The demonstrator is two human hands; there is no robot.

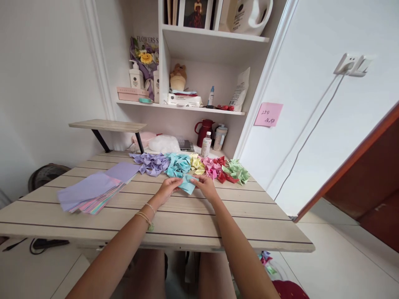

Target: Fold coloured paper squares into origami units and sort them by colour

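Between my two hands is a sheet of light blue origami paper (187,185), partly folded, held just above the table. My left hand (170,187) pinches its left edge, and my right hand (204,185) pinches the upper right edge. Right behind them lie heaps of folded paper pieces: purple pieces (153,163), blue pieces (178,164), yellow pieces (196,163), pink pieces (212,167), red pieces (227,178) and green pieces (237,170). A fanned stack of coloured paper (90,189), purple on top, is spread on the left.
The slatted wooden table (249,218) meets a white shelf unit (199,35). A bottle (206,144), a red jug (204,131) and a tumbler (220,137) stand behind the heaps. A small raised stand (107,124) is at the back left. A cord (307,149) hangs down the right wall.
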